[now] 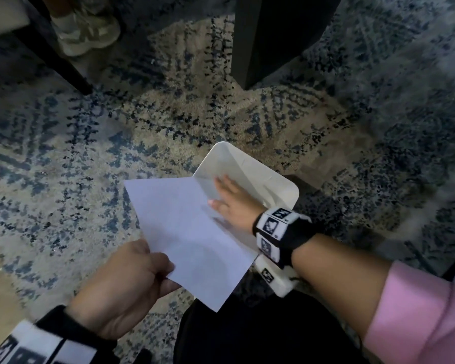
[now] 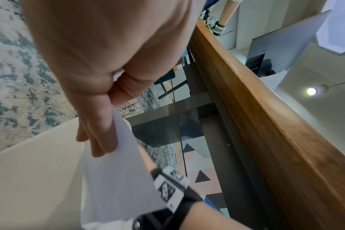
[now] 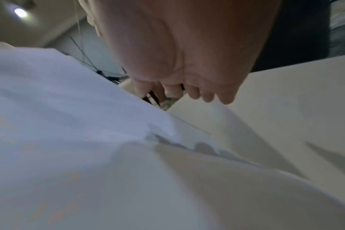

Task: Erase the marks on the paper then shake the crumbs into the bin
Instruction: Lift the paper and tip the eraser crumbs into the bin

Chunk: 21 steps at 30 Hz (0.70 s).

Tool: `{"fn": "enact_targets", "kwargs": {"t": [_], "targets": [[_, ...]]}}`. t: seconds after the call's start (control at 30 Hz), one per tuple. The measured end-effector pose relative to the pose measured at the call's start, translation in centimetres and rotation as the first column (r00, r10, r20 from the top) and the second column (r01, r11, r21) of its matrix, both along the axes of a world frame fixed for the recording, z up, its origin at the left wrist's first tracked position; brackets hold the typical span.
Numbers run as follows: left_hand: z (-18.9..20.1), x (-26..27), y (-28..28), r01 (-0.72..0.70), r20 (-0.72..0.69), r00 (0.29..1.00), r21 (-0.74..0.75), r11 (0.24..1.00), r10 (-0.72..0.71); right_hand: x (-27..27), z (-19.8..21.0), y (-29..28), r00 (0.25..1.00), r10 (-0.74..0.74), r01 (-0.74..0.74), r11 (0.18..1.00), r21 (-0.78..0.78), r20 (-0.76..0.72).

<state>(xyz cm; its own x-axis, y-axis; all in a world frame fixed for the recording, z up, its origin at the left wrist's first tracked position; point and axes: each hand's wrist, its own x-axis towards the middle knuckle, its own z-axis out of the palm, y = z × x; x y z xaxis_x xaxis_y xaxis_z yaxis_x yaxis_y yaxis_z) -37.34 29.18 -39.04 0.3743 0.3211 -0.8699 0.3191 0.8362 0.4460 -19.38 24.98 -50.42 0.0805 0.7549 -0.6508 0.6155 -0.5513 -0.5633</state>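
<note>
white paper (image 1: 184, 232), thin and limp, being held out over the open white bin (image 1: 250, 169) standing on the patterned rug (image 1: 63, 143), far edge dipping inside the rim. being pinched at the near corner by the left hand (image 1: 126, 287), thumb on top and fingers curled beneath. right hand (image 1: 234, 203) lying flat and straight-fingered at the sheet's right edge, above the bin's mouth, gripping nothing. looking like the crumb-shaking step, judging by the pose.

doing it well: keeping the sheet sloping down toward the bin, keeping the low edge inside the rim, brushing or tapping with the flat right hand toward that edge rather than sideways, so nothing is landing on the rug; holding the pinch firm enough to stop the limp sheet folding.

showing a mostly blank face, only a faint greyish smudge near the right hand; crumbs too small to be making out.
</note>
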Motion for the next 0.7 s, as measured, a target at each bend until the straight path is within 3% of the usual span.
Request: {"fn": "enact_targets", "kwargs": {"t": [0.1, 0.17, 0.23, 0.3, 0.37, 0.47, 0.53, 0.57, 0.63, 0.7], "targets": [[0.1, 0.3, 0.2, 0.019, 0.021, 1.0, 0.009, 1.0, -0.019, -2.4, 0.4, 1.5, 0.973, 0.141, -0.113, 0.982, 0.155, -0.184], [0.5, 0.2, 0.5, 0.035, 0.024, 0.999, 0.02, 0.999, -0.035, -2.2, -1.2, 0.3, 0.963, 0.069, -0.067, 0.998, 0.017, -0.261], [0.9, 0.0, 0.6, 0.062, 0.025, 0.998, 0.017, 0.998, -0.063, -0.5, -2.4, -0.8, 0.988, 0.009, -0.048, 0.967, -0.251, -0.157], [1.0, -0.1, 0.7, 0.088, 0.017, 0.996, 0.015, 0.996, -0.088, 1.4, -2.7, -0.9, 0.999, 0.028, -0.015, 0.926, -0.376, 0.029], [0.9, -0.2, 0.8, 0.095, -0.004, 0.995, 0.017, 0.995, -0.095, 2.1, -1.9, -0.2, 0.994, -0.033, 0.062, 0.957, -0.285, 0.106], [0.8, 0.2, 1.0, 0.087, -0.024, 0.996, 0.022, 0.996, -0.086, 1.6, -1.5, -0.1, 0.997, -0.065, 0.061, 0.994, -0.091, -0.05], [1.0, 0.1, 1.2, 0.082, -0.014, 0.997, 0.02, 0.996, -0.081, 1.1, -2.1, -0.9, 0.981, -0.043, 0.02, 0.992, -0.121, -0.189], [1.1, 0.0, 1.3, 0.087, -0.009, 0.996, 0.013, 0.996, -0.087, 1.4, -2.7, -1.2, 0.982, -0.05, 0.015, 0.982, -0.188, -0.182], [1.3, -0.2, 1.4, 0.089, -0.014, 0.996, 0.007, 0.996, -0.089, 2.4, -3.7, -1.2, 0.999, -0.036, 0.033, 0.943, -0.333, -0.003], [1.3, -0.4, 1.4, 0.078, -0.027, 0.997, 0.001, 0.997, -0.078, 3.1, -3.5, -0.6, 0.992, -0.044, 0.082, 0.943, -0.324, 0.122]]}}
